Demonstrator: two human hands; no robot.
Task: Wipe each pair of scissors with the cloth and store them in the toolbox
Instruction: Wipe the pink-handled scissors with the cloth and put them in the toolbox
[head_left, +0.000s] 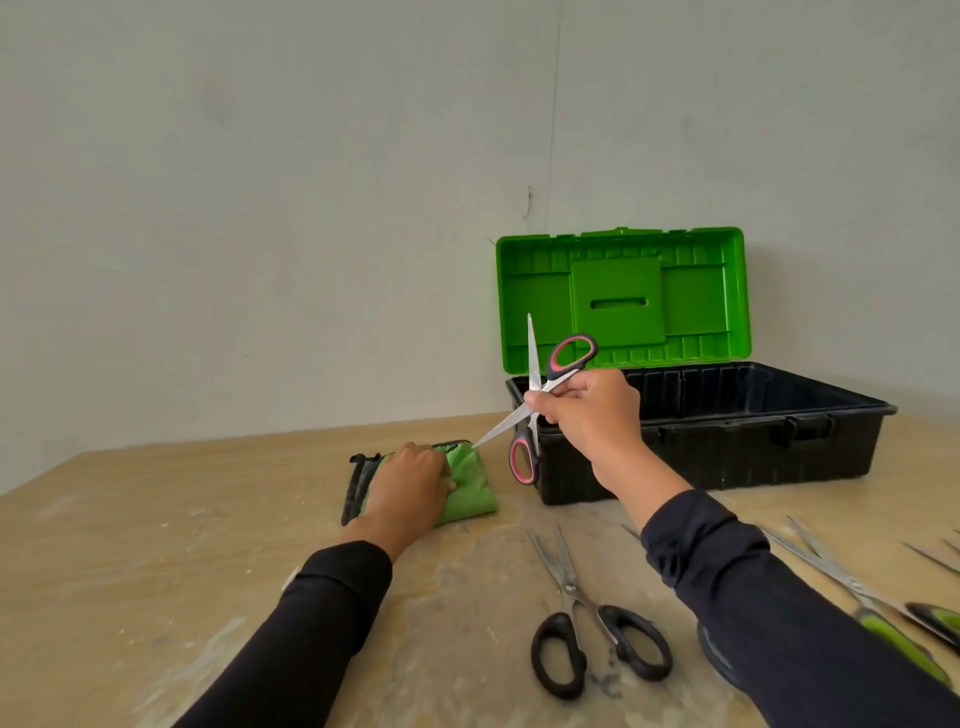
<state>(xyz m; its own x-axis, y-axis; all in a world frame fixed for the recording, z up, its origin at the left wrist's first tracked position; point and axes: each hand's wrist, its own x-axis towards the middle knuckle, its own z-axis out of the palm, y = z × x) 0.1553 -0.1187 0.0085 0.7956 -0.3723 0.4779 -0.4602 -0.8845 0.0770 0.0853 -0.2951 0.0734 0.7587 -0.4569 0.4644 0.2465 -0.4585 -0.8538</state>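
Observation:
My right hand (589, 415) holds a pair of red-and-black-handled scissors (535, 395) up in the air, blades spread open, in front of the toolbox. My left hand (413, 480) lies on the folded green cloth (470, 493) on the table, fingers gripping its edge. The toolbox (727, 447) has a black base and an upright green lid (621, 299); it stands open at the back right. Black-handled scissors (587, 618) lie open on the table near me. Green-handled scissors (878, 618) lie at the right, partly hidden by my right sleeve.
More blade tips (932, 558) poke in from the right edge. The tabletop (156, 545) is worn beige wood, ending at a plain wall behind. The toolbox interior is hidden from this angle.

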